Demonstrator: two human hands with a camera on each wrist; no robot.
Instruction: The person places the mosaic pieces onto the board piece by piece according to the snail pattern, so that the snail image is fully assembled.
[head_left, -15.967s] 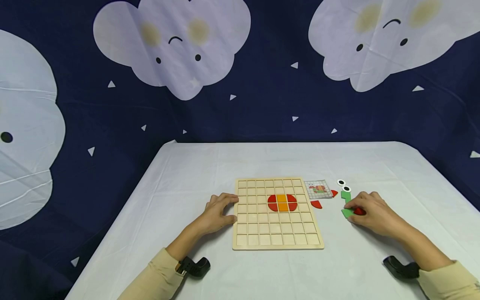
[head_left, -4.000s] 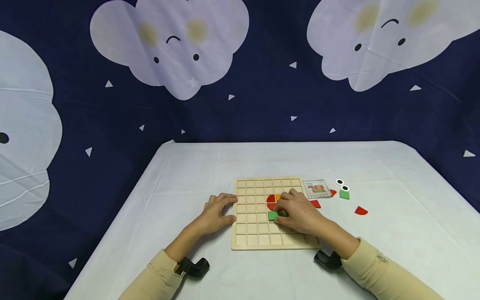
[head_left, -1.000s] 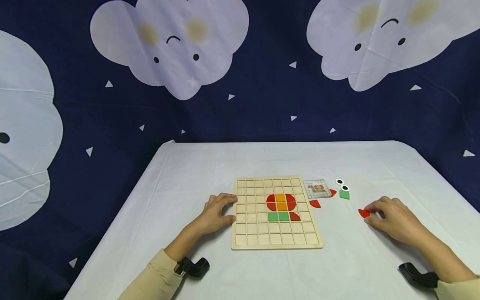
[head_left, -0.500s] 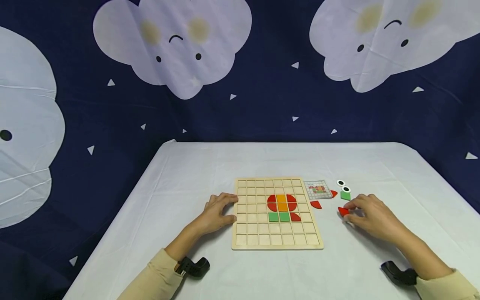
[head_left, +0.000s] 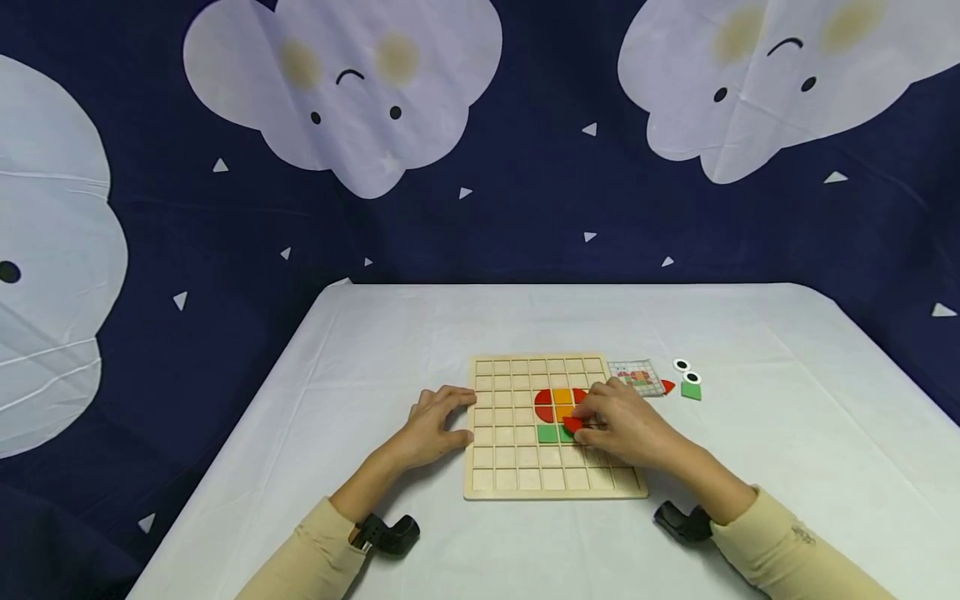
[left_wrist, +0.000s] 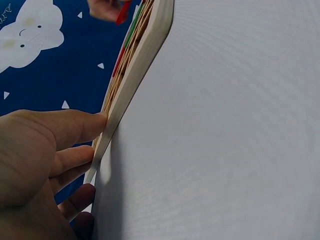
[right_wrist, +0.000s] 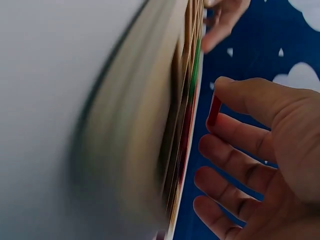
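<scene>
The wooden grid board (head_left: pixel 517 487) lies on the white table. Red quarter-circle tiles (head_left: pixel 543 400) flank two orange squares (head_left: pixel 562 397) in its cells, with green squares (head_left: pixel 547 433) one row nearer. My left hand (head_left: pixel 435 429) rests at the board's left edge, its thumb (left_wrist: pixel 82 127) touching the frame in the left wrist view. Above the board, my right hand (head_left: pixel 633 425) pinches a red quarter-circle tile (right_wrist: pixel 214 111) between thumb and index finger, the other fingers loosely spread. In the head view this held tile overlaps the second green square, and the hand covers the cells to its right.
A pattern card (head_left: pixel 633 377) lies by the board's upper right corner, with a red tile (head_left: pixel 667 387) at its edge. Farther right are two white eye discs (head_left: pixel 692 378) and a green tile (head_left: pixel 691 391). A dark blue cloud-print cloth (head_left: pixel 525 242) hangs behind the table.
Over 16 seconds, two green squares and a red tile came onto the board. Within the last second, my right hand carried another red tile leftward from the table to above the board. My left hand stayed.
</scene>
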